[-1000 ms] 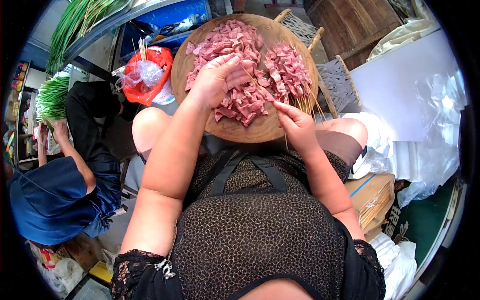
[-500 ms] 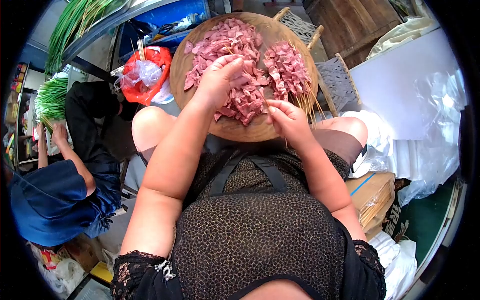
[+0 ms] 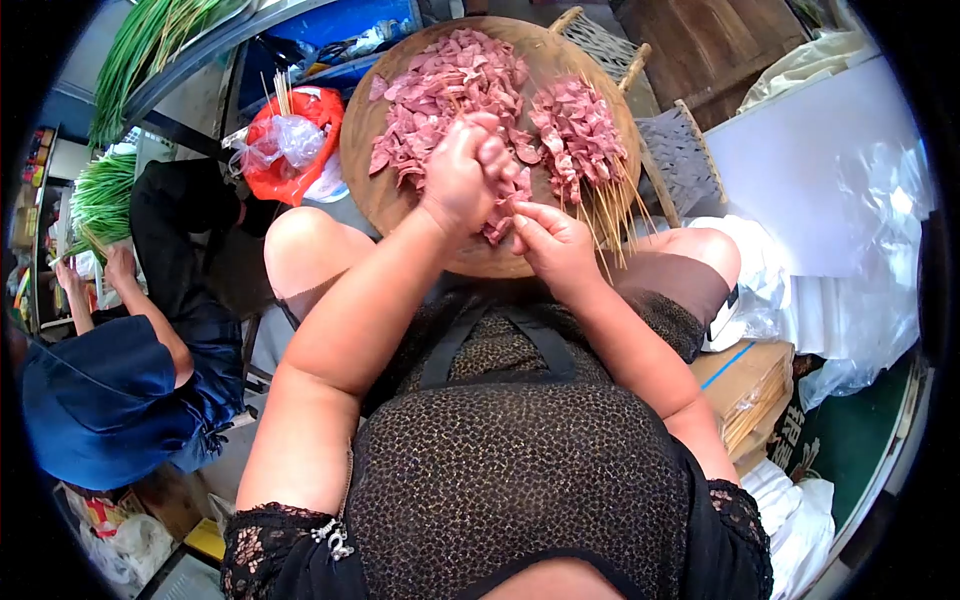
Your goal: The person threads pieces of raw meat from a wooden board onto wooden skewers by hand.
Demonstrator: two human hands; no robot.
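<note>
A large heap of sliced pink raw meat [image 3: 440,85] covers much of a round wooden board [image 3: 375,205] across my knees. My left hand [image 3: 465,180] is closed above the near part of the heap, its fingers curled; what they hold is hidden. Just to its right, my right hand [image 3: 553,245] pinches a thin skewer between thumb and forefinger, mostly covered by the fingers. Meat pieces lie close to both hands. On the board's right side rest several threaded meat skewers [image 3: 578,135], their bare stick ends [image 3: 615,220] pointing toward me over the rim.
Left of the board, a red plastic bag [image 3: 265,170] holds bare sticks and a clear bag. A person in blue [image 3: 100,400] handles green stalks [image 3: 105,190] farther left. Woven stools [image 3: 680,165] stand at right, near a white panel [image 3: 790,180] and a cardboard box [image 3: 745,395].
My right hand has moved slightly left and my left hand right and down, bringing them closer together. The left fingers have curled more. The other person's hands have shifted slightly.
</note>
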